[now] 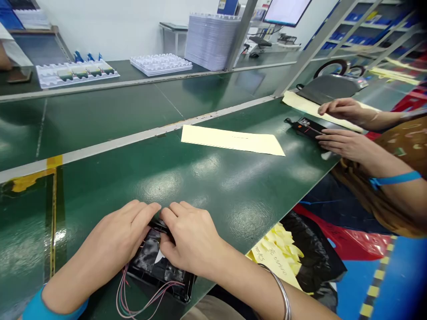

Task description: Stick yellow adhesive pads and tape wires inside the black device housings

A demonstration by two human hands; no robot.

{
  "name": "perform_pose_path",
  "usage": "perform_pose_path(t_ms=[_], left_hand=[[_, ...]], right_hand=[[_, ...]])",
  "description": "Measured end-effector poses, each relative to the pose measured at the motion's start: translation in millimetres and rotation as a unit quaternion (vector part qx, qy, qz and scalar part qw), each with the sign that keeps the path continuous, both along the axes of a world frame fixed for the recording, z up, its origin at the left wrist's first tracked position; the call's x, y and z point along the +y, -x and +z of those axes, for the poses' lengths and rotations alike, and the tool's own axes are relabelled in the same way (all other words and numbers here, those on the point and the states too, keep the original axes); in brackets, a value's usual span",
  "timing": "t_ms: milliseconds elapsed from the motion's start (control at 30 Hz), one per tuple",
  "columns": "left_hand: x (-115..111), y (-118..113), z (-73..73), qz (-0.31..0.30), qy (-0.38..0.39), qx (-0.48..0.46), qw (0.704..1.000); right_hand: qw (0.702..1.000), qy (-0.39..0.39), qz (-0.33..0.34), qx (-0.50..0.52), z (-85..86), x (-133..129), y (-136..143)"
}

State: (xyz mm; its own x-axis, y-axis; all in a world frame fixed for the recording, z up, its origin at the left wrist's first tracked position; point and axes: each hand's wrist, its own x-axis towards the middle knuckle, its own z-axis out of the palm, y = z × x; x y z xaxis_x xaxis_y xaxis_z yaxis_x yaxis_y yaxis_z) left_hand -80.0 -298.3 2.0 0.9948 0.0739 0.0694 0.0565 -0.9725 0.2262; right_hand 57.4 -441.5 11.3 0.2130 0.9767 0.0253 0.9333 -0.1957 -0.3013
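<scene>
A black plastic case lies at the near edge of the green bench, its open side up. Inside it are dark wrapped parts and a small white patch, and thin pink, red and teal wires loop out at its near end. My left hand curls round the far left part of the case, fingers bent together. Opposite it, my right hand grips the far right side, thumb and fingers bent over a black piece at the far end. The fingers hide what lies exactly beneath them.
A cream paper strip lies mid-bench. At right, a co-worker's hands hold a black device. White trays stand on the back shelf. Below the bench edge, a black bag holds yellow papers. A metal post rises behind.
</scene>
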Motion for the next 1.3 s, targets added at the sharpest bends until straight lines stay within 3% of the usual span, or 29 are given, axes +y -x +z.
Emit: perform_pose_path(t_ms=[233,600,933,1033,1100,1200,1300], left_hand=[[-3,-1,2.8,0.019,0.023,0.02,0.999],[9,14,9.4,0.033,0.08,-0.019,0.996],[7,9,11.0,0.066,0.102,-0.035,0.992],[7,10,10.0,0.083,0.127,-0.053,0.987],[7,10,9.7,0.083,0.128,-0.068,0.986],[8,10,9.5,0.079,0.129,-0.072,0.986],[8,10,9.6,0.083,0.138,-0.071,0.984]], right_hand=[[0.995,0.007,0.019,0.102,2.2,9,-4],[0.996,0.015,0.026,0.09,-12.7,18,13],[0.994,0.01,0.008,0.105,-16.1,14,15],[0.991,-0.026,0.011,0.13,-18.5,8,14],[0.986,-0.096,0.036,0.132,-19.1,3,12],[0.97,-0.205,0.102,0.076,-17.8,-6,10],[0.965,-0.225,0.135,0.022,-16.2,-13,11]])
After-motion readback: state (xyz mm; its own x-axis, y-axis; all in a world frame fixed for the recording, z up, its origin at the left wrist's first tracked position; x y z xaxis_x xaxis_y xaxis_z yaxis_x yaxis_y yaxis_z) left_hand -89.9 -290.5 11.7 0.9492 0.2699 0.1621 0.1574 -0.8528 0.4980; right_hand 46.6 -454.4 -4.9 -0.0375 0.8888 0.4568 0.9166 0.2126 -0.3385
